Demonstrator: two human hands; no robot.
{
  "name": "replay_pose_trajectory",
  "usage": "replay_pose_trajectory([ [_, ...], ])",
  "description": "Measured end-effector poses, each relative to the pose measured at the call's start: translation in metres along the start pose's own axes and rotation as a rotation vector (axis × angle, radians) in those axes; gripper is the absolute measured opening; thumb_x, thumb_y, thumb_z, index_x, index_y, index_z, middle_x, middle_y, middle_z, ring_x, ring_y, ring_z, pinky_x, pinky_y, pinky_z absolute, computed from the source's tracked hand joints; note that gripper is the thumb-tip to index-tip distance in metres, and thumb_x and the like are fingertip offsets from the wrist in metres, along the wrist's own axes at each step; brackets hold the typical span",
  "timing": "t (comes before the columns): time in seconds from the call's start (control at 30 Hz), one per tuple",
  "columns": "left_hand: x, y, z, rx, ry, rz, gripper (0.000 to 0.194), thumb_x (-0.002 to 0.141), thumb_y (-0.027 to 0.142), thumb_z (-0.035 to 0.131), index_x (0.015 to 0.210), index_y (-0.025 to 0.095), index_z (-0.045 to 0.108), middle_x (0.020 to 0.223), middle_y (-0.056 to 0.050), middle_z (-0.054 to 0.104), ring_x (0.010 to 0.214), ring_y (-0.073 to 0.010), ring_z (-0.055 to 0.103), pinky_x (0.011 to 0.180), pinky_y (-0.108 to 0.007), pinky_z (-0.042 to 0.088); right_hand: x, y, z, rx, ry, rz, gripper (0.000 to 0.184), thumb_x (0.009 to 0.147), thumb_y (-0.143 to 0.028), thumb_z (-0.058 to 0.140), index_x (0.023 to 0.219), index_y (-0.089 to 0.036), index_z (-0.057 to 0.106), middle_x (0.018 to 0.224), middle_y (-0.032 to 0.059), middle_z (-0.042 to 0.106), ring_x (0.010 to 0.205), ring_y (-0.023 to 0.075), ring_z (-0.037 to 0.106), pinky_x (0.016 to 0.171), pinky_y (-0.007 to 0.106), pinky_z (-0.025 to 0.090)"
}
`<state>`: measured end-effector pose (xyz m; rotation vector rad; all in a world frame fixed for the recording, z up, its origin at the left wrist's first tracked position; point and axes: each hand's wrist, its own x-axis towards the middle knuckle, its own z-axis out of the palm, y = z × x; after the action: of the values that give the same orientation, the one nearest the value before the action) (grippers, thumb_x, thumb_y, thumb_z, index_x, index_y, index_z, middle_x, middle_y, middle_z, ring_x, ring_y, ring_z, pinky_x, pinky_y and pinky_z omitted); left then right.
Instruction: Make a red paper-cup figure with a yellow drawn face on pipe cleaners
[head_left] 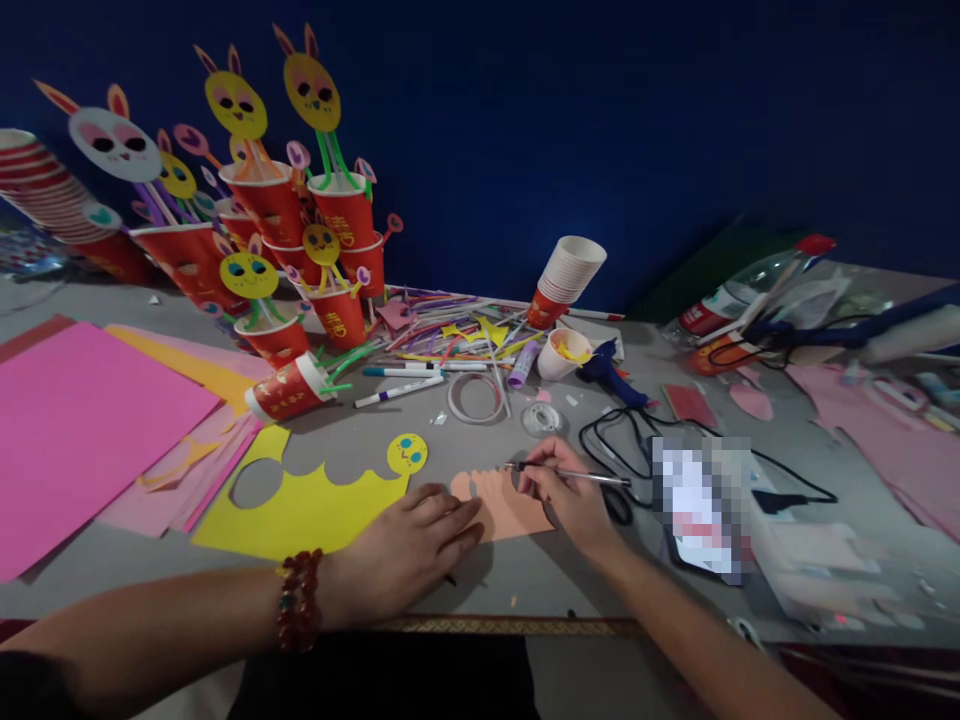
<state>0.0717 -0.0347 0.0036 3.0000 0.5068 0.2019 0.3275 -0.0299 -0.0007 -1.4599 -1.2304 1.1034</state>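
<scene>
My left hand (pixel 420 540) lies flat, fingers together but stretched out, on the left part of a peach sheet of paper (pixel 517 515) with a ragged, cut upper edge. In my right hand (pixel 566 490) is a slim pen (pixel 600 478), its tip just above that upper edge. Left of the peach sheet is a yellow sheet (pixel 315 510) with round cut-outs. A small yellow paper circle with a drawn face (pixel 407 454) rests at its upper right corner. One red paper cup (pixel 289 388) lies tipped over with green straws sticking out.
Red cups with rabbit faces (pixel 274 205) stand stacked at back left. Pink paper sheets (pixel 97 420) cover the left side. Markers (pixel 397 391), tape rolls (pixel 541 418) and a blue glue gun (pixel 611 375) lie behind my hands. A phone (pixel 697 510) and black cable (pixel 795 490) lie right.
</scene>
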Motion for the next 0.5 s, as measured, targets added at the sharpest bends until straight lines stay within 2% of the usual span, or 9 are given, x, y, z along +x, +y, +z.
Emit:
replay_pose_trajectory([
  [0.07,0.001,0.000,-0.001,0.008,0.005,-0.003,0.041,0.098,0.028,0.054,0.137,0.014,0.052,0.150,-0.010,0.050,0.124,-0.0269,0.052,0.110,-0.043,0.034,-0.001,0.000,-0.002,-0.043,-0.020,-0.022,0.007,0.075,-0.020,0.058,0.072,-0.023,0.054,0.056,-0.0035,0.064,0.051,0.0139,0.056,0.049,0.024,0.042],
  [0.27,0.001,0.000,0.000,0.009,0.002,-0.002,0.037,0.100,0.029,0.052,0.135,0.017,0.055,0.149,-0.008,0.051,0.124,-0.0259,0.052,0.111,-0.043,0.033,-0.009,0.017,-0.006,-0.319,0.028,-0.295,0.013,0.081,-0.022,0.058,0.068,-0.023,0.055,0.056,-0.0043,0.054,0.051,0.0139,0.052,0.050,0.025,0.040],
  [0.5,0.001,0.001,0.001,0.016,-0.018,-0.018,0.040,0.099,0.031,0.053,0.136,0.016,0.054,0.150,-0.008,0.051,0.124,-0.0274,0.051,0.110,-0.044,0.033,-0.007,0.012,-0.004,-0.364,-0.018,-0.341,0.013,0.083,-0.020,0.055,0.070,-0.023,0.055,0.056,-0.0046,0.054,0.051,0.0139,0.052,0.051,0.025,0.041],
])
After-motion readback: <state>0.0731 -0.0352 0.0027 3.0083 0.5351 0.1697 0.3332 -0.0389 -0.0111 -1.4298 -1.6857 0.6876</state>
